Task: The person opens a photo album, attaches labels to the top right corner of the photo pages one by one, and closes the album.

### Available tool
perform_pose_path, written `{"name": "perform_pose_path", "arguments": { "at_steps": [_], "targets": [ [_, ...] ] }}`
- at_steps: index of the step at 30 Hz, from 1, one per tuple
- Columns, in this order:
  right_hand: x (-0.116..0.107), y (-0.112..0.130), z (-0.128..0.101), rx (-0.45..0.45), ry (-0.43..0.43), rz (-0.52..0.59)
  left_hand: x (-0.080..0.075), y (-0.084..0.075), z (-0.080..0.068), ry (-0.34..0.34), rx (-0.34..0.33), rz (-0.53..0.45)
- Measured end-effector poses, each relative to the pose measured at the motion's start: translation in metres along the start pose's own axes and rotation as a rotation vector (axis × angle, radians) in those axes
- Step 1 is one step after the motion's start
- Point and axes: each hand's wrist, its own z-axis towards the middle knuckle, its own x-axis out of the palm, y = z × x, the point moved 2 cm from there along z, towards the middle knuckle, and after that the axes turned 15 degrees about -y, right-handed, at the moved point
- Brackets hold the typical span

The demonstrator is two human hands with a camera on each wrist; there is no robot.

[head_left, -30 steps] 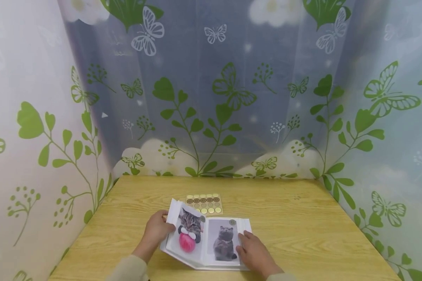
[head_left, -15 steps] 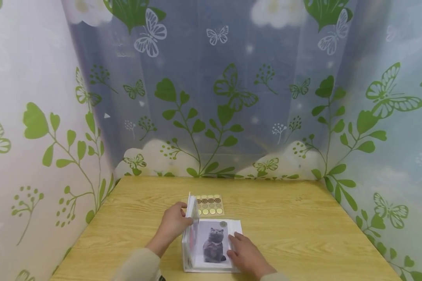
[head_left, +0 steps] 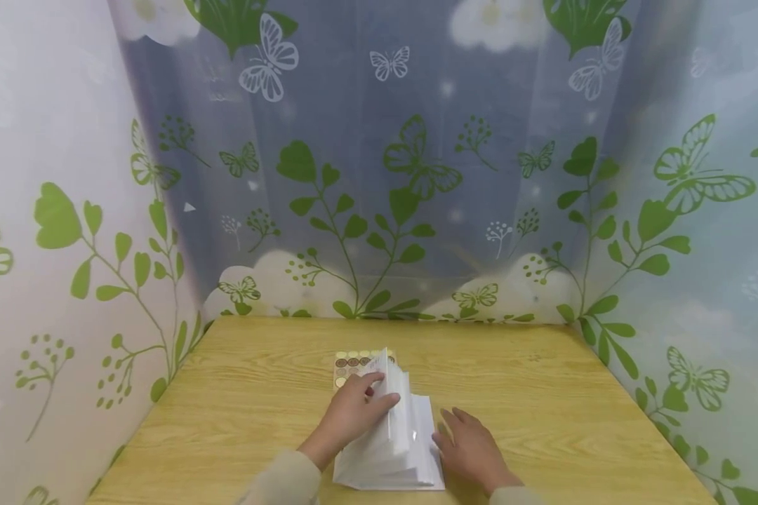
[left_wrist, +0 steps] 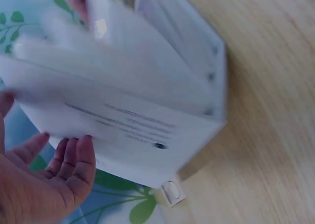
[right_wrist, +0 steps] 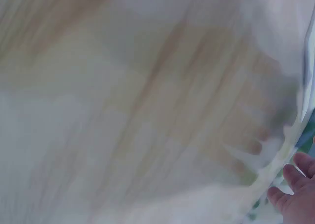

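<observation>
A small white photo album point(head_left: 369, 466) stands partly open on the table in front of me, its pages fanned upright and blurred. My left hand point(head_left: 354, 414) is at the raised cover; the left wrist view shows its fingertips against the outer face of the cover point(left_wrist: 123, 120), which bears printed lines. Beside the album's right edge, my right hand point(head_left: 474, 449) is spread over the table, apart from the pages. In the right wrist view, only some fingers of that hand point(right_wrist: 295, 192) show at the lower right edge. The photos inside are hidden.
Behind the album, partly covered by it, lies a sheet of round gold and brown stickers point(head_left: 349, 362). The wooden table point(head_left: 543, 400) reaches back to curtains point(head_left: 366, 231) printed with green leaves and butterflies, which stand on three sides.
My left hand has swung the left cover and pages up and over to the right, hiding the cat photos. My right hand has come off the right page to the table.
</observation>
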Motion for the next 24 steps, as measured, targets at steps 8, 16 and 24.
{"name": "perform_pose_path", "arguments": {
  "at_steps": [8, 16, 24],
  "targets": [
    [-0.023, -0.028, 0.002, 0.106, 0.010, -0.032, 0.015, 0.021, -0.008, 0.115, 0.046, 0.101],
    [-0.024, -0.037, 0.003, 0.124, 0.015, -0.047, 0.036, 0.031, -0.019, 0.126, 0.151, 0.332],
    [-0.021, -0.035, 0.002, 0.126, 0.008, -0.051, 0.050, 0.028, -0.023, 0.115, 0.187, 0.538]
  ]
}}
